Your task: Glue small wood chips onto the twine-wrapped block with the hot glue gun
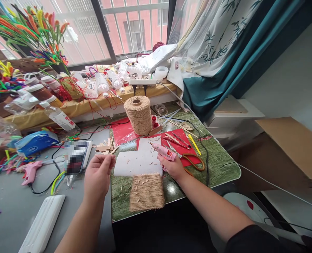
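Note:
My right hand (173, 167) is wrapped round a pink hot glue gun (164, 151), its nozzle pointing up and left over white paper (129, 165). To the left of the paper, my left hand (98, 174) is closed in a pinch; whatever is between the fingertips is too small to make out. Between my forearms, near the table's front edge, lies a square panel wrapped in jute twine (147, 196) with small wood chips on it. A pile of wooden stick pieces (105, 146) sits just beyond my left hand.
A big spool of jute twine (138, 117) stands behind the paper. Scissors (195, 161), a yellow pen (194, 144) and tools on red sheets lie to the right. On the left are a phone (78, 158) and a second pink glue gun (31, 173). Bottles crowd the windowsill.

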Demonstrator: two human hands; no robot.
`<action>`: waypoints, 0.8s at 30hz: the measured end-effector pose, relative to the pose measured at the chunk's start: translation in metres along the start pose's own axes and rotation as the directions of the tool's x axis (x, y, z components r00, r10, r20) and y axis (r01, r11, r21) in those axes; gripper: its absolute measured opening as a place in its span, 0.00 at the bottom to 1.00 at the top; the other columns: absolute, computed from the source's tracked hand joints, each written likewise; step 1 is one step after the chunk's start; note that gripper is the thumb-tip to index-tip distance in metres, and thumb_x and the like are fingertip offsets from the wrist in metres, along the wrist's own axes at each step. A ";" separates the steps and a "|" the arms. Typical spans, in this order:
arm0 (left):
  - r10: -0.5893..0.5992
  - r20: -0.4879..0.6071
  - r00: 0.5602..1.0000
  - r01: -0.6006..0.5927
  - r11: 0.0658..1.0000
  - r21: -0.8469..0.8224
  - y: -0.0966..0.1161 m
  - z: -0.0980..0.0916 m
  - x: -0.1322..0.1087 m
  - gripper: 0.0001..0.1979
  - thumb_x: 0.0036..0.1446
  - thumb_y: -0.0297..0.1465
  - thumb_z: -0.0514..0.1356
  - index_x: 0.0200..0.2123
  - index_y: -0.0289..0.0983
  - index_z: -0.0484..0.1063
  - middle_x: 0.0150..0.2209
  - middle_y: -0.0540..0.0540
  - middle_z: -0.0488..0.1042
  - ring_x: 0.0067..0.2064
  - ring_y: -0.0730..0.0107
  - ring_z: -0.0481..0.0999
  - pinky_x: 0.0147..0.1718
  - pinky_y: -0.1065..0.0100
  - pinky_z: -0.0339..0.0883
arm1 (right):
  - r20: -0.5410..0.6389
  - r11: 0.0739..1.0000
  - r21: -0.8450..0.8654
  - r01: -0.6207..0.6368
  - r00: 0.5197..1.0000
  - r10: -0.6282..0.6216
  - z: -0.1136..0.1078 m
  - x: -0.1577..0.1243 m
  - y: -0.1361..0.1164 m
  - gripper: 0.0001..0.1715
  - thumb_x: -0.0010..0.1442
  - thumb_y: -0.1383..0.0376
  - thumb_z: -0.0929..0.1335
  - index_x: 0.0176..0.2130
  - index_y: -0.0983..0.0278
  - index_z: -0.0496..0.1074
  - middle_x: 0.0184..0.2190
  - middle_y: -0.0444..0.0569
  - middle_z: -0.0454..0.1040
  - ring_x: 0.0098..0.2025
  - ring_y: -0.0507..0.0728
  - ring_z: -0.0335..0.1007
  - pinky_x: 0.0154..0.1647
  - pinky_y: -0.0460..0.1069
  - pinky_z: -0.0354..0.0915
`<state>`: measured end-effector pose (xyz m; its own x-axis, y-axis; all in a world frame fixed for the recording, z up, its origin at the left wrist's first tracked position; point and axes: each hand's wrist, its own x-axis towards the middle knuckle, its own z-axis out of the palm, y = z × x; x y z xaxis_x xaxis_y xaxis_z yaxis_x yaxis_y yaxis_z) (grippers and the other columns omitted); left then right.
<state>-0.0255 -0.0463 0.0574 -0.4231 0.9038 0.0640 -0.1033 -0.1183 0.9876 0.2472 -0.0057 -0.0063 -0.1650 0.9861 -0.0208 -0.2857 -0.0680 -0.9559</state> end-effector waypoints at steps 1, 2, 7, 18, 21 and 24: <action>-0.025 -0.060 0.998 0.019 0.994 -0.109 -0.007 -0.004 0.012 0.12 0.54 0.35 0.73 0.33 0.37 0.75 0.34 0.49 0.79 0.33 0.75 0.77 0.35 0.73 0.73 | -0.003 1.000 0.004 -0.002 1.000 0.002 0.000 0.000 0.000 0.29 0.59 0.55 0.76 0.57 0.61 0.78 0.28 0.46 0.75 0.25 0.53 0.64 0.21 0.47 0.60; -0.046 -0.108 0.993 0.026 0.982 -0.186 -0.012 -0.007 0.023 0.14 0.50 0.34 0.75 0.32 0.37 0.74 0.34 0.49 0.80 0.33 0.76 0.77 0.34 0.74 0.73 | -0.009 1.000 0.008 -0.006 1.000 0.006 0.000 0.000 0.000 0.28 0.59 0.55 0.76 0.56 0.61 0.78 0.28 0.45 0.74 0.24 0.52 0.62 0.21 0.47 0.59; -0.041 -0.248 0.968 -0.039 0.951 -0.308 -0.025 -0.018 0.073 0.16 0.44 0.29 0.77 0.34 0.36 0.75 0.36 0.49 0.81 0.33 0.78 0.79 0.34 0.76 0.75 | -0.060 0.999 0.046 -0.023 0.998 0.025 -0.002 0.000 0.007 0.16 0.58 0.54 0.76 0.40 0.62 0.78 0.23 0.42 0.69 0.22 0.50 0.59 0.20 0.46 0.56; 0.070 -0.467 0.882 -0.202 0.949 -0.240 -0.053 -0.065 0.133 0.14 0.49 0.30 0.73 0.35 0.36 0.72 0.35 0.48 0.79 0.27 0.82 0.72 0.25 0.80 0.66 | -0.097 0.990 0.134 -0.035 0.994 0.049 -0.001 0.006 0.011 0.18 0.56 0.54 0.77 0.35 0.64 0.75 0.29 0.44 0.71 0.22 0.48 0.61 0.21 0.46 0.59; 0.112 -0.398 0.911 -0.188 0.969 -0.158 -0.054 -0.065 0.130 0.16 0.49 0.32 0.74 0.37 0.37 0.71 0.36 0.48 0.79 0.23 0.83 0.67 0.21 0.79 0.61 | -0.085 0.989 0.141 -0.050 0.994 0.062 0.002 0.008 0.009 0.17 0.57 0.54 0.77 0.36 0.64 0.75 0.29 0.44 0.70 0.22 0.48 0.59 0.20 0.45 0.57; 0.142 -0.289 0.947 -0.163 0.985 -0.050 -0.053 -0.057 0.123 0.16 0.53 0.37 0.72 0.40 0.38 0.72 0.28 0.52 0.74 0.20 0.81 0.63 0.18 0.77 0.55 | -0.080 0.987 0.151 -0.050 0.995 0.062 0.004 0.008 0.008 0.15 0.57 0.56 0.77 0.38 0.63 0.76 0.32 0.44 0.70 0.23 0.48 0.60 0.21 0.45 0.58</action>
<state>-0.1237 0.0475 0.0048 -0.6751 0.7202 0.1597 -0.0774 -0.2844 0.9556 0.2396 0.0009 -0.0127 -0.1068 0.9889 -0.1036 -0.4167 -0.1391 -0.8983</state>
